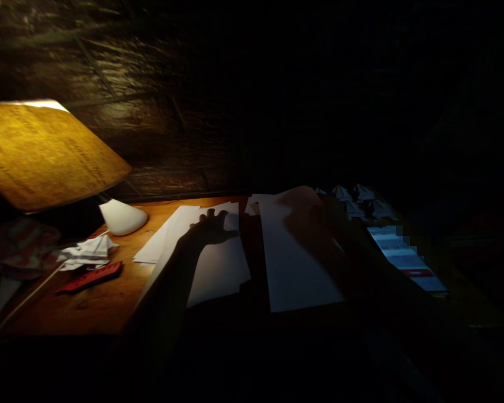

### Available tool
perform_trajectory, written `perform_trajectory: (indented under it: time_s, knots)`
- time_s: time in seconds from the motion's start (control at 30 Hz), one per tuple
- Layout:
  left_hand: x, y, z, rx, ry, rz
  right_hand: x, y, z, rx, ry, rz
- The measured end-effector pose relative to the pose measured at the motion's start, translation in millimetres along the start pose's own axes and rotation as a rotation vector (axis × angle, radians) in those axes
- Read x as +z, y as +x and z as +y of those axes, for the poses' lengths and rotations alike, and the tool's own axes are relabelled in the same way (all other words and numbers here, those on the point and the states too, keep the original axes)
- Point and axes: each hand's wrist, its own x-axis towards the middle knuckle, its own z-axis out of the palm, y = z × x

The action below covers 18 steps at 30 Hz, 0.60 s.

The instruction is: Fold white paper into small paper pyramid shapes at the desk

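My left hand (pixel 212 226) is open, its fingers spread over a stack of white paper (pixel 218 274) on the wooden table. To the right, a separate white sheet (pixel 292 268) lies at a slant, with my right hand (pixel 306 210) over its upper right part. That hand is dark and smeared, so its fingers do not show and I cannot tell whether it grips the sheet. More white sheets (pixel 163 238) stick out to the left of my left hand. A small piece of paper (pixel 252 205) shows between the two hands.
At the left stands a lit lamp with a yellowish shade (pixel 54 154) and white base (pixel 124 217). Near it lie crumpled or folded paper (pixel 90 252), a red object (pixel 92 277) and a cord (pixel 29 296). Several folded paper shapes (pixel 363 202) and a bluish-white flat item (pixel 405 257) sit right.
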Motion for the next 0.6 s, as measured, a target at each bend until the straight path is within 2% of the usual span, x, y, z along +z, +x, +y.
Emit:
perform_trajectory:
  time_s: [0.1, 0.23, 0.4, 0.6]
  knots:
    - [-2.1, -7.1, 13.2, 0.036, 0.025, -0.06, 0.9, 2.2, -0.2, 0.054, -0.015, -0.038]
    - [-6.6, -7.4, 15.7, 0.036, -0.003, -0.094, 1.5, 3.7, -2.1, 0.102, -0.041, -0.095]
    - [-7.7, -2.7, 6.6, 0.085, -0.086, -0.083, 1.4, 6.7, -0.1, 0.083, -0.053, -0.091]
    - [-1.1, 7.4, -13.5, 0.098, -0.04, -0.039, 4.1, 11.2, 5.9, 0.083, -0.113, -0.097]
